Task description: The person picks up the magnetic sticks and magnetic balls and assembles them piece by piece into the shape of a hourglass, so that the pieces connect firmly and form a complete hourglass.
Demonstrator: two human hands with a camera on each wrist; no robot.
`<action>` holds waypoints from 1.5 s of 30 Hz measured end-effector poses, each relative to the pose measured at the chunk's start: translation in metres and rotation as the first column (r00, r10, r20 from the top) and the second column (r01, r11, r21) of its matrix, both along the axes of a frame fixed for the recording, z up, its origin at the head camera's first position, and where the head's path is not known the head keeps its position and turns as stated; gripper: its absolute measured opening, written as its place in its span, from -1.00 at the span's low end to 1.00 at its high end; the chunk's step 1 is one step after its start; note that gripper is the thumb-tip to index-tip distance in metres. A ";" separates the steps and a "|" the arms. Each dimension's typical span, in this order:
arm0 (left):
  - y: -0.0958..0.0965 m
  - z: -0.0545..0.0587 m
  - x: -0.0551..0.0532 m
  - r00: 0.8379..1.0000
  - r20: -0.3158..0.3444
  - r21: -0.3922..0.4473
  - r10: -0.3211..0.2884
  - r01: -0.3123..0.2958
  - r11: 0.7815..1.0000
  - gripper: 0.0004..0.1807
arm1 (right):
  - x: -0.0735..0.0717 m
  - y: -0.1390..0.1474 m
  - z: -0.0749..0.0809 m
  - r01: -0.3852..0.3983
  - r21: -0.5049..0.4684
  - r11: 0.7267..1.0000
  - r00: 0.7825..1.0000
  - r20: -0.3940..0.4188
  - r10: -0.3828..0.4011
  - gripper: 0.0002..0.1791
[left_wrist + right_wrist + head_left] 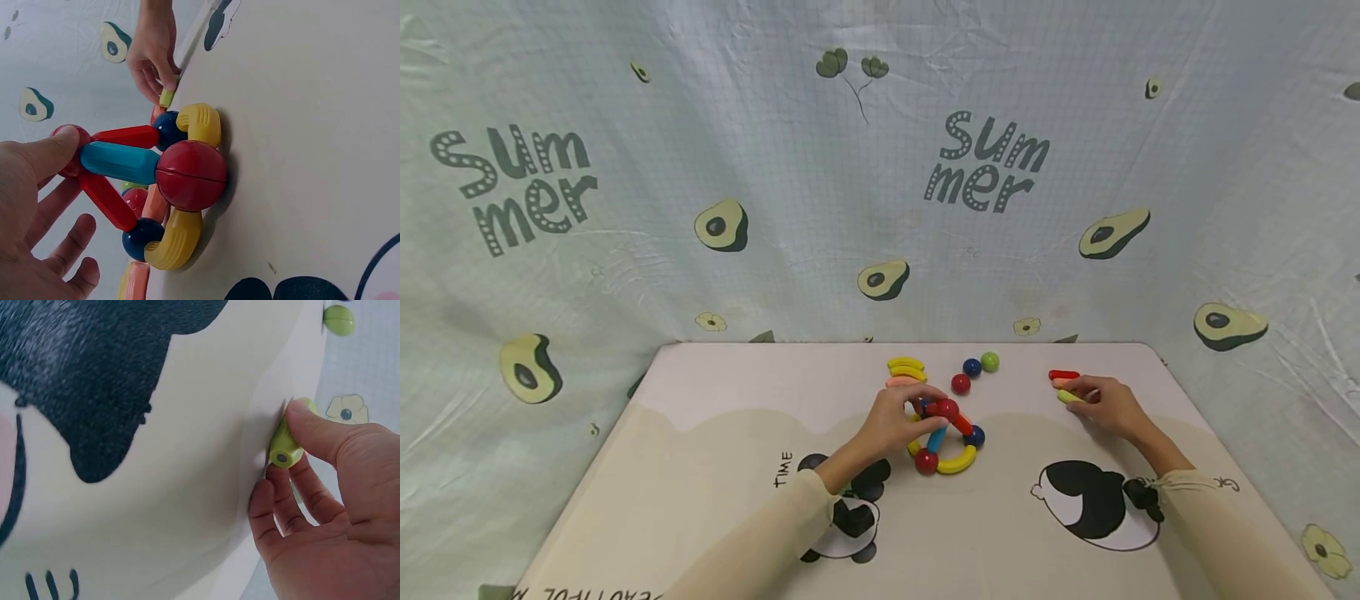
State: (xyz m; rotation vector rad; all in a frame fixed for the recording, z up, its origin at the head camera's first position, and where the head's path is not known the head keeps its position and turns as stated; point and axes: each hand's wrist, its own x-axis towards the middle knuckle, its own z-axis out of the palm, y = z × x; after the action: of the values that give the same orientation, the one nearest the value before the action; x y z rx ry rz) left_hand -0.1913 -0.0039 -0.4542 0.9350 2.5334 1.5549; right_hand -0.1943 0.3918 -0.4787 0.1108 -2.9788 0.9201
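My left hand (887, 427) pinches the red ball (948, 408) on top of a pyramid built from balls and magnetic rods. In the left wrist view the thumb (59, 150) lies against that ball. A blue rod (119, 162) and red rods (107, 203) slope down from it to a red ball (191, 175) and dark blue balls (142, 239). Curved yellow rods (957, 462) join the lower balls on the table. Over at the right, my right hand (1112, 408) grips a short green rod (287, 440) between thumb and fingers, close to the tabletop.
A red rod (1063, 374) lies just beyond the right hand, beside a peach one. Behind the pyramid sit loose red (960, 383), blue (972, 367) and green (990, 362) balls. Curved yellow rods (906, 363) and peach rods lie left of them. A printed curtain (805, 208) hangs behind the table.
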 end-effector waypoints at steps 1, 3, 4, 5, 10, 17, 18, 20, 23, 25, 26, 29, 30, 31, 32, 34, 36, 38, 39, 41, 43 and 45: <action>0.000 0.000 0.000 1.000 0.001 -0.001 0.000 0.000 1.000 -0.63 | 0.000 -0.001 0.000 -0.008 0.001 1.000 1.000 0.004 0.008 -0.61; 0.000 0.000 0.000 1.000 0.007 -0.002 0.002 -0.002 1.000 -0.64 | 0.000 -0.002 0.002 -0.026 0.010 1.000 1.000 0.007 0.026 -0.60; 0.000 0.000 0.000 1.000 0.009 -0.004 0.005 -0.005 1.000 -0.64 | 0.000 -0.003 0.002 -0.036 0.016 0.999 0.999 0.008 0.036 -0.59; 0.000 0.000 0.000 1.000 0.011 -0.006 0.007 -0.007 1.000 -0.63 | 0.001 -0.004 0.003 -0.047 0.022 0.999 0.999 0.008 0.047 -0.58; 0.000 -0.002 0.000 1.000 0.014 0.002 0.024 -0.024 1.000 -0.63 | 0.001 -0.008 0.010 -0.113 0.052 0.992 0.994 -0.008 0.113 -0.62; -0.001 -0.005 0.000 0.999 0.012 0.027 0.041 -0.041 0.999 -0.63 | 0.002 -0.020 0.029 -0.243 0.035 0.969 0.966 -0.077 0.245 -0.74; -0.001 -0.005 0.000 0.999 0.011 0.028 0.042 -0.043 0.999 -0.63 | 0.002 -0.023 0.032 -0.263 0.027 0.964 0.961 -0.086 0.264 -0.74; -0.002 -0.006 0.000 0.999 0.009 0.028 0.044 -0.044 0.999 -0.63 | 0.002 -0.028 0.039 -0.295 0.002 0.956 0.951 -0.095 0.293 -0.75; -0.003 -0.007 -0.001 0.999 0.012 0.030 0.039 -0.039 0.999 -0.63 | 0.003 -0.036 0.048 -0.317 -0.031 0.948 0.945 -0.094 0.313 -0.75; -0.003 -0.007 -0.001 0.999 0.016 0.030 0.037 -0.037 0.999 -0.63 | 0.004 -0.043 0.053 -0.316 -0.056 0.947 0.946 -0.089 0.310 -0.76; -0.003 -0.007 -0.001 0.999 0.017 0.030 0.036 -0.037 0.999 -0.63 | 0.004 -0.046 0.055 -0.313 -0.061 0.948 0.948 -0.088 0.307 -0.76; -0.002 -0.008 0.000 0.999 0.017 0.027 0.038 -0.039 0.999 -0.63 | 0.005 -0.056 0.061 -0.308 -0.081 0.948 0.949 -0.094 0.301 -0.76; -0.002 -0.008 0.000 0.999 0.016 0.024 0.040 -0.040 0.999 -0.63 | 0.006 -0.060 0.063 -0.312 -0.090 0.946 0.948 -0.097 0.303 -0.76; -0.002 -0.008 0.000 0.999 0.018 0.019 0.042 -0.042 0.999 -0.63 | 0.006 -0.063 0.065 -0.316 -0.095 0.944 0.946 -0.102 0.306 -0.76; -0.002 -0.007 0.000 0.999 0.019 0.016 0.044 -0.044 0.999 -0.63 | 0.007 -0.067 0.067 -0.321 -0.101 0.942 0.945 -0.108 0.310 -0.76; -0.001 -0.007 0.001 0.999 0.020 0.010 0.047 -0.047 0.999 -0.63 | 0.008 -0.074 0.071 -0.334 -0.119 0.935 0.940 -0.119 0.320 -0.76; -0.001 -0.007 0.002 0.999 0.021 0.011 0.046 -0.047 0.999 -0.63 | 0.009 -0.081 0.076 -0.351 -0.131 0.927 0.933 -0.135 0.334 -0.76; -0.001 -0.006 0.002 0.999 0.019 0.014 0.045 -0.046 0.999 -0.63 | 0.010 -0.089 0.080 -0.369 -0.144 0.918 0.925 -0.150 0.348 -0.76; -0.001 -0.006 0.002 0.999 0.020 0.017 0.044 -0.045 0.999 -0.63 | 0.011 -0.093 0.083 -0.378 -0.154 0.913 0.921 -0.158 0.355 -0.75; -0.001 -0.006 0.002 0.999 0.020 0.021 0.042 -0.042 0.999 -0.64 | 0.013 -0.100 0.086 -0.397 -0.177 0.901 0.914 -0.170 0.369 -0.75; -0.001 -0.006 0.003 0.999 0.019 0.022 0.038 -0.039 0.999 -0.64 | 0.014 -0.106 0.089 -0.410 -0.214 0.887 0.909 -0.171 0.379 -0.74; -0.002 -0.006 0.002 0.999 0.016 0.024 0.033 -0.034 0.999 -0.64 | 0.015 -0.112 0.089 -0.425 -0.252 0.869 0.904 -0.176 0.391 -0.73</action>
State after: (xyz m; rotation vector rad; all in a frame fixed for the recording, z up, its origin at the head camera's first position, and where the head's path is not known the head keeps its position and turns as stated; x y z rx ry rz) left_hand -0.1890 -0.0057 -0.4603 0.8834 2.5381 1.5989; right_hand -0.1797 0.2800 -0.3892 0.7866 -2.7173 1.3176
